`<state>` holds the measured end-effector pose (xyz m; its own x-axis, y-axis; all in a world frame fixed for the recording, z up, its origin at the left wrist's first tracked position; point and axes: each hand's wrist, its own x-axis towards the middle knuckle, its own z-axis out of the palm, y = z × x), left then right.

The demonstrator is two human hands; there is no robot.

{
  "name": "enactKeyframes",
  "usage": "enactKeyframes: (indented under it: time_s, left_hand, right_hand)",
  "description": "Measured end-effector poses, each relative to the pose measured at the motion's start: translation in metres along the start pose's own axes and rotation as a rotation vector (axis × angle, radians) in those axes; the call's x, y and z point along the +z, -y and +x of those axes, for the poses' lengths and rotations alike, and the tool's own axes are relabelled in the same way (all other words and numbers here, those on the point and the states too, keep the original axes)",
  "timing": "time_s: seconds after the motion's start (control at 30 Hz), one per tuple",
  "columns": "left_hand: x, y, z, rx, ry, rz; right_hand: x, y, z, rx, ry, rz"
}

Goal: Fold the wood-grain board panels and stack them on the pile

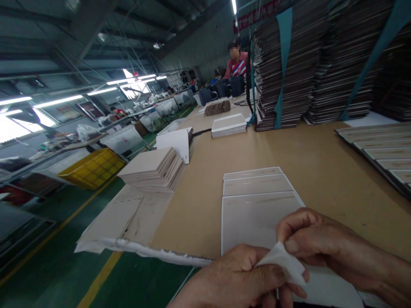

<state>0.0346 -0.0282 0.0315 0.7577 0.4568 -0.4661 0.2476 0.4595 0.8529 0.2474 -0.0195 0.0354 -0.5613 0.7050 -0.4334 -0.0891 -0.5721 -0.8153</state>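
Holding one thin white piece (284,261), at the lower right of the frame, between left hand (240,271) and right hand (321,239). Pinching its upper corner with right thumb and forefinger; pressing its lower part under the left thumb, against left fingers partly hidden from sight. Pointing that pinched corner upward in the frame, with the long axis slanting from there down to the right. Having, just beyond the hands, three overlapping panels (257,218) with white edges, stepped on a brown tabletop (340,171). Facing, left of centre, one stack of beige boards (150,169), too many to count; at upper centre, one low stack of panels (228,125), one brown bundle (218,107) and one person (239,66); at upper right, tall dark stacks (316,64) with two teal straps (284,55)
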Motion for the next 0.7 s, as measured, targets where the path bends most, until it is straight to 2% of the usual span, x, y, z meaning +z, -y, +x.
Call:
enactKeyframes:
  time_s: [0.17,0.27,0.4,0.5,0.6,0.7]
  left_hand:
    - [-0.003,0.0,0.0,0.041,0.08,0.042]
    - [-0.006,0.002,0.0,0.05,0.106,0.051]
    - [-0.008,0.001,-0.002,0.012,0.061,-0.003]
    - [-0.01,-0.001,-0.002,-0.005,0.019,-0.019]
    - [-0.011,0.0,-0.001,0.007,-0.019,-0.03]
    - [-0.014,0.003,-0.001,0.032,-0.033,-0.017]
  right_hand:
    - [0.0,0.003,0.001,0.009,0.01,-0.074]
    - [0.001,0.003,-0.001,-0.065,-0.007,-0.138]
    - [-0.002,0.001,-0.002,-0.247,-0.077,-0.207]
    - [-0.004,-0.001,0.0,-0.324,-0.179,-0.203]
    - [-0.003,0.0,0.003,-0.349,-0.24,-0.216]
    - [0.0,0.003,0.002,-0.329,-0.234,-0.226]
